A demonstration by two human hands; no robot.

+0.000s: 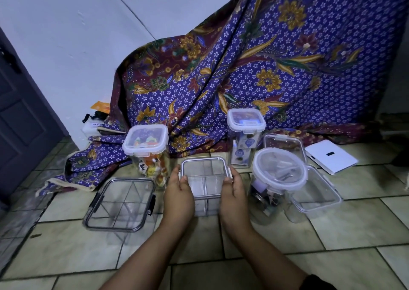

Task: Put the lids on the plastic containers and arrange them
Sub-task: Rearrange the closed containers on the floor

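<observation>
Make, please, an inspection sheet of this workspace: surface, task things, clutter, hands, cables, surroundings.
Surface: tiled floor, dimly lit.
Job's things: centre container with its lid on top; snack container, tall back container, round-lid jar, flat dark-rimmed container, two clear boxes; all seem to be lidded.
Clutter: orange packet by the wall; white flat box.
Hands: left hand and right hand grip the centre container's sides.
Cables: thin wire on the wall.
Surroundings: patterned cloth draped behind; dark door at left.

purple floral cloth [287,68], clear containers [204,179]
</observation>
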